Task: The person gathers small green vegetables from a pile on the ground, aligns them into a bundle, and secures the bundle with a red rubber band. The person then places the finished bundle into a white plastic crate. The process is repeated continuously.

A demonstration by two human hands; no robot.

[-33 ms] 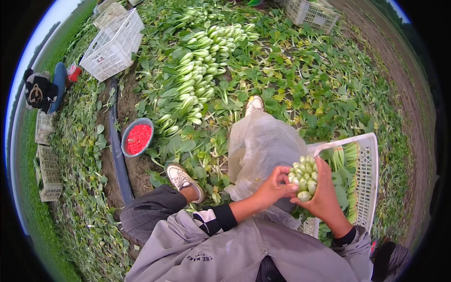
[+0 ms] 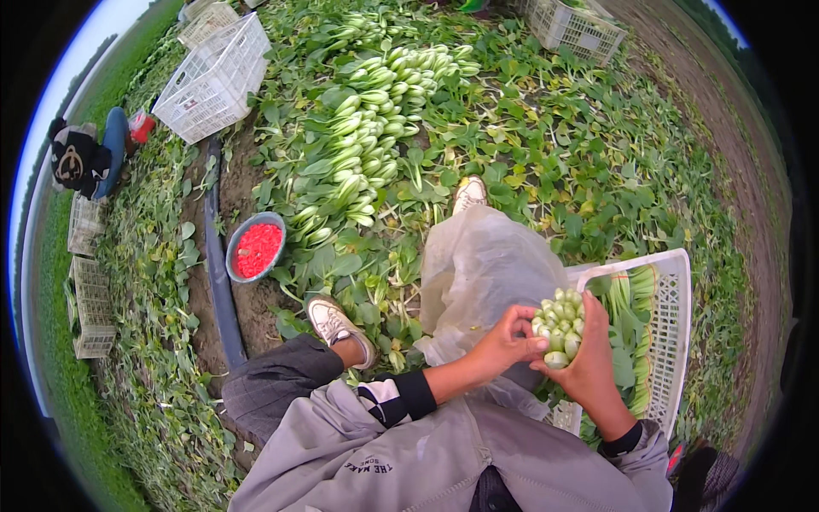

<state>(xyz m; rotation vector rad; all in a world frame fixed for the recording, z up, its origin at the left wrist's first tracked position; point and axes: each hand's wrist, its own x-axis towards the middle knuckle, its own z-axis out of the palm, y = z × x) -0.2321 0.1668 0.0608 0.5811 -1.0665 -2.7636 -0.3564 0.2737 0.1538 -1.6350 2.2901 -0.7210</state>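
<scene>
Between my two hands is a bunch of bok choy [image 2: 560, 322], its pale green stem ends packed together and facing up toward me. My left hand [image 2: 509, 338] closes on the bunch's left side, thumb pressed near the stem ends. Wrapped around its right side is my right hand [image 2: 595, 354], thumb along the lower edge. The bunch's leaves are mostly hidden below the hands. Just right of them stands a white plastic crate [image 2: 676, 311] with more bok choy [image 2: 641, 337] inside, some circled by thin orange-red bands.
Cut bok choy [image 2: 367, 145] lie in a long pile ahead. A bowl of small red pieces [image 2: 258, 247] sits left, beside a dark hose [image 2: 219, 282]. Other crates [image 2: 217, 81] stand far left and far right [image 2: 576, 32]. A person [image 2: 81, 158] is at the left. Clear plastic sheeting covers my right leg [image 2: 482, 264].
The whole view has shifted slightly, so the ground and crates appear a little farther right. Both hands keep their hold on the bok choy bunch.
</scene>
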